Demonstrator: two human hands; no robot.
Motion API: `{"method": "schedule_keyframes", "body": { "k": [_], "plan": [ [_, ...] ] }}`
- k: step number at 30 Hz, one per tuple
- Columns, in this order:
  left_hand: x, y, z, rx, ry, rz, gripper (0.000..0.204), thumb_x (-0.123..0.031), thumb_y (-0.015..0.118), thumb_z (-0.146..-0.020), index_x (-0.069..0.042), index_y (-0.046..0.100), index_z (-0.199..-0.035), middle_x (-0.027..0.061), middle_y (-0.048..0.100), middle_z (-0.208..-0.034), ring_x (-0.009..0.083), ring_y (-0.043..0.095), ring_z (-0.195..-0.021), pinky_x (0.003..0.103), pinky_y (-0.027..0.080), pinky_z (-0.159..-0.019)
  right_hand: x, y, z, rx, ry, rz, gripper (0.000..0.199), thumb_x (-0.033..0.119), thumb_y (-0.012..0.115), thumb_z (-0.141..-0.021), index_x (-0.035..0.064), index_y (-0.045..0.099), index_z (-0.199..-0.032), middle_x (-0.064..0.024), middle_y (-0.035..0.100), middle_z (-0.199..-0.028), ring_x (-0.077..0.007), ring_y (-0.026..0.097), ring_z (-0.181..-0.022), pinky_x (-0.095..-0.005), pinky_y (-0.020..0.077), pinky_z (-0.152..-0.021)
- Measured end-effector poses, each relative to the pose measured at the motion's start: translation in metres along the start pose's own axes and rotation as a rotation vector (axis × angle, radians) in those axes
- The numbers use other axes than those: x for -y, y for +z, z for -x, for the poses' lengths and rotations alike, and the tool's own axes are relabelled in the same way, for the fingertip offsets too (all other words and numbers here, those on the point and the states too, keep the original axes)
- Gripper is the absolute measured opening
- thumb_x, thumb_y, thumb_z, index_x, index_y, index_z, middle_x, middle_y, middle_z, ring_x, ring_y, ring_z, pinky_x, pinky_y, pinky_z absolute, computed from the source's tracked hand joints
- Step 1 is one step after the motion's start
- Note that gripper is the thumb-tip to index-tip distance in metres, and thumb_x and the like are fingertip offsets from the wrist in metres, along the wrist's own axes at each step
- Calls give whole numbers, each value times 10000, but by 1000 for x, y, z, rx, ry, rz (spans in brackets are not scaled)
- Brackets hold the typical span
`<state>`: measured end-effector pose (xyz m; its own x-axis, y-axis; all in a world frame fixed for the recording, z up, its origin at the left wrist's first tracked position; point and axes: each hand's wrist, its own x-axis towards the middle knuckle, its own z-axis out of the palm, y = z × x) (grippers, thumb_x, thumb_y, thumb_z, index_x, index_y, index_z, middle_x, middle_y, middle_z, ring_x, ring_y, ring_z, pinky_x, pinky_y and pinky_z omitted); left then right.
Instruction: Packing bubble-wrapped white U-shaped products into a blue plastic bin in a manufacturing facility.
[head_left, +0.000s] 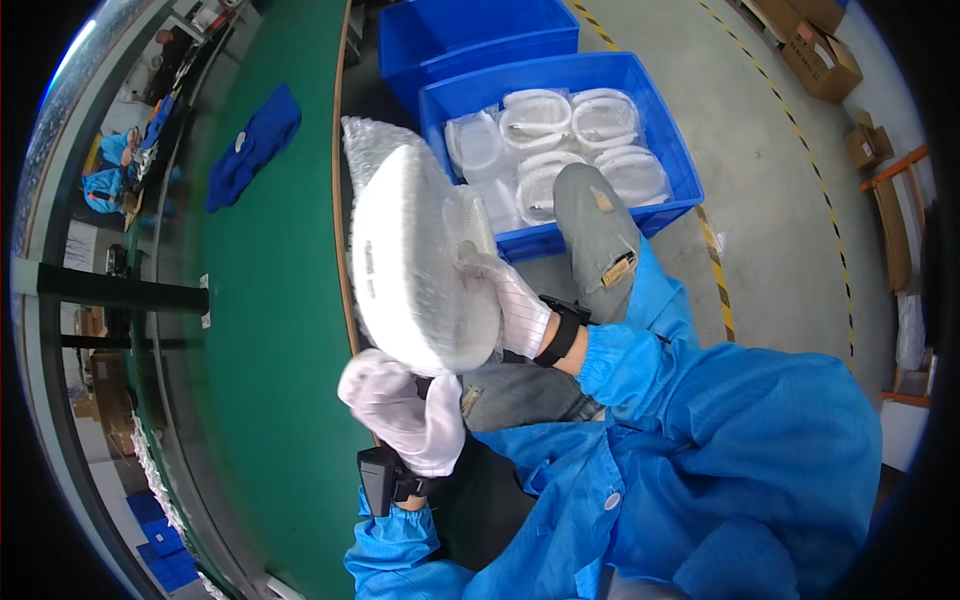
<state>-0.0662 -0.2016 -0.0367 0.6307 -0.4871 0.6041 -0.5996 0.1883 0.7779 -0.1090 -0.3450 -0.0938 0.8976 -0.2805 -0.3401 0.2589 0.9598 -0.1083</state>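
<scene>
A white oval, shell-like plastic part (400, 260) in a clear bubble-wrap bag (365, 150) is held up over the near edge of the green table. My right hand (508, 305), in a pale striped glove, grips the wrapped part from its right side; some fingers are hidden against the wrap. At the lower end, my left hand (405, 410), also gloved, has its fingers curled and its thumb on the bag's bottom edge. Past my knee stands a blue bin (655, 110) with several similar white wrapped parts (605, 118) in it.
Another blue bin (480, 45) sits behind the first. On the green table (270, 400) lies a dark blue cloth (255, 145). A black post (125, 290) crosses the table's left side. Cardboard boxes (820, 60) stand at the far right, beyond yellow-black floor tape (715, 270).
</scene>
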Motion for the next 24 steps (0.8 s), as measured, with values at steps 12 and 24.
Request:
{"method": "schedule_keyframes", "body": {
  "k": [12,24],
  "plan": [
    [4,-12,13,134,-564,79,717,-508,481,-919,-125,230,-1471,122,382,-1424,292,430,-1270,438,409,-1017,34,-1,33,-136,-214,375,243,98,671,-759,54,579,-979,6,531,-775,-97,538,-693,-251,459,-628],
    [5,17,-5,97,-1139,667,453,-224,542,-942,-56,345,-1313,147,542,-1147,319,647,-943,506,612,-699,41,-31,46,-277,-371,640,416,82,673,-748,-3,545,-1134,-37,556,-874,-118,543,-793,-279,465,-715]
  ]
}}
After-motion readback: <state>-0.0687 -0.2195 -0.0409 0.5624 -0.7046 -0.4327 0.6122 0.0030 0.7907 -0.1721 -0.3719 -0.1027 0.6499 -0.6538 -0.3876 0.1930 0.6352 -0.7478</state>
